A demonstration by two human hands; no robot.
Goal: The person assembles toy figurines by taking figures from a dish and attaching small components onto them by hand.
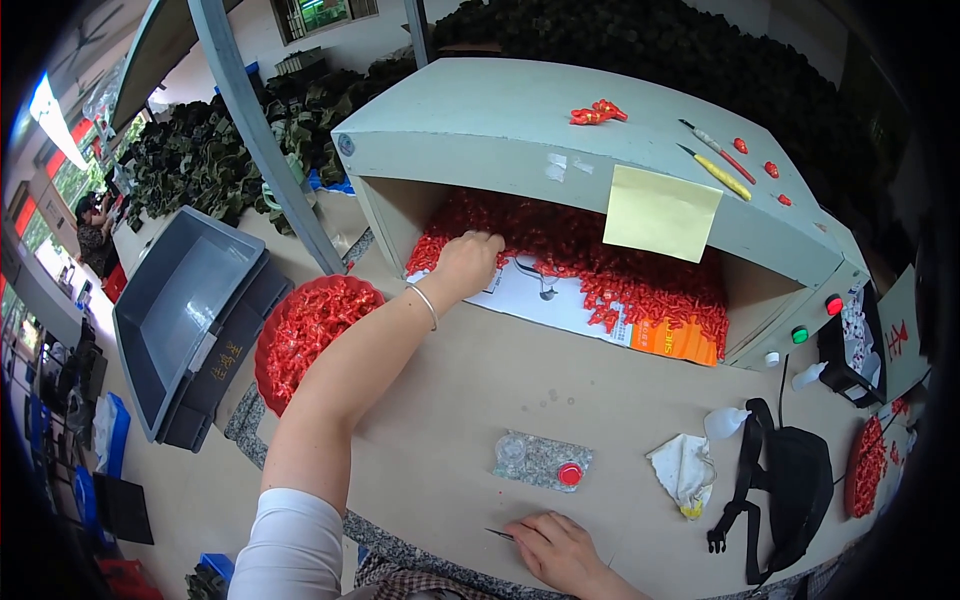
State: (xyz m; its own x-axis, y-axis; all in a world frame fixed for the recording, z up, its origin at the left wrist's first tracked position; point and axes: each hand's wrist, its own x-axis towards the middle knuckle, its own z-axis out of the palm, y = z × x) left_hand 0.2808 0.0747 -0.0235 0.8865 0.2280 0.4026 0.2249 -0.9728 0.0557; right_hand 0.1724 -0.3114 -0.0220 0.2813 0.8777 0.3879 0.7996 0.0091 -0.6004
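My left hand (468, 266) reaches into an open-fronted pale green cabinet (450, 140), at the left edge of a large heap of small shiny red pieces (560, 235). Its fingers are curled, and what they may hold is hidden. On the table near the front edge rests my right hand (562, 550), closed on a thin dark pointed tool (497, 534) whose tip points left. Just beyond it lies a small speckled slab (530, 463) bearing a clear round dish (511, 452) and a red round cap (570, 474). Under my left forearm, a red bowl (264, 365) is full of similar red pieces.
Grey stacked bins (180, 330) stand at the left. On the cabinet top lie a yellow-handled tool (722, 175) and red pieces. At the right are a white cloth (683, 472), a squeeze bottle (724, 422) and a black waist bag (800, 490). A person (95, 240) is far left.
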